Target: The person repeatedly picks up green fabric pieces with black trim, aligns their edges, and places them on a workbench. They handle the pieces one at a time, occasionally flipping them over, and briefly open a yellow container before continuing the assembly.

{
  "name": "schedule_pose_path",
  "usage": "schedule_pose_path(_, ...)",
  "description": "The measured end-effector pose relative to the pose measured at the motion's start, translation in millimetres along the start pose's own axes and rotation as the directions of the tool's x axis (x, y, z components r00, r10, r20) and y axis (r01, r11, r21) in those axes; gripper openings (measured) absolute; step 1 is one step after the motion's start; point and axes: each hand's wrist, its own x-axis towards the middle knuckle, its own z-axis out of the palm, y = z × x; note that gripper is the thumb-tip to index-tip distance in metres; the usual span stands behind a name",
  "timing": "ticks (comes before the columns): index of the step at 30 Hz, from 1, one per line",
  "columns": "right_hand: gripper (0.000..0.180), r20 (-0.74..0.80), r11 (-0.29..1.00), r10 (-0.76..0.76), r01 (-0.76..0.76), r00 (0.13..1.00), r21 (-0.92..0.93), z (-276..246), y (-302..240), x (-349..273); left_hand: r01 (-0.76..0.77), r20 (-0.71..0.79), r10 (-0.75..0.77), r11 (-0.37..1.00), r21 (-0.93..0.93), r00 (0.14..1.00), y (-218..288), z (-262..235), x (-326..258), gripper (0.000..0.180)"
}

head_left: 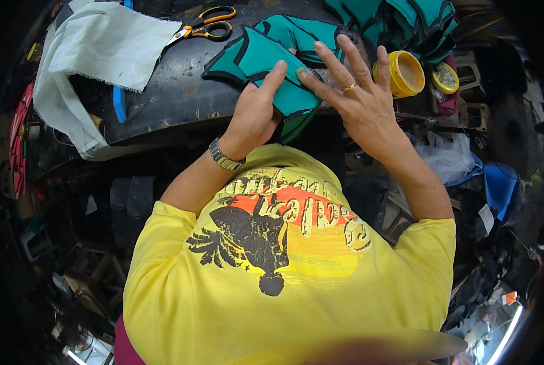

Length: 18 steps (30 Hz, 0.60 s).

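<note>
My left hand [257,115], with a metal-banded watch at the wrist, holds a teal cut piece with black edging [265,56]. Its thumb presses on top and the other fingers are mostly hidden underneath. Fingers spread wide, my right hand [364,108] wears a ring and rests its index fingertip on that piece's right edge. A second teal piece [305,35] lies just behind, partly covered. Beside the right hand's little finger is an open yellow jar [407,74]; its contents are hard to make out.
On the dark curved worktop [184,82] lie orange-and-black scissors [210,25] and a white cloth [108,48] hanging over the edge. A blue strip [119,104] sits under the cloth. More teal pieces [400,24] are piled far right, near a small yellow round container [445,79].
</note>
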Motion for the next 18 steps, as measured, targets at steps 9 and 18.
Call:
schedule_pose_path(9, 0.049, -0.076, 0.670, 0.096, -0.008, 0.992, 0.743, -30.9, 20.5, -7.4, 0.038, 0.000, -0.038, 0.999, -0.008, 0.999, 7.7, -6.2, 0.9, 0.048)
schedule_pose_path(18, 0.041, -0.126, 0.679, 0.649, -0.497, 0.750, 0.540, -21.3, 104.0, -48.2, 0.055, 0.061, -0.049, 0.994, -0.095, 0.997, 18.4, -2.2, 4.8, 0.055)
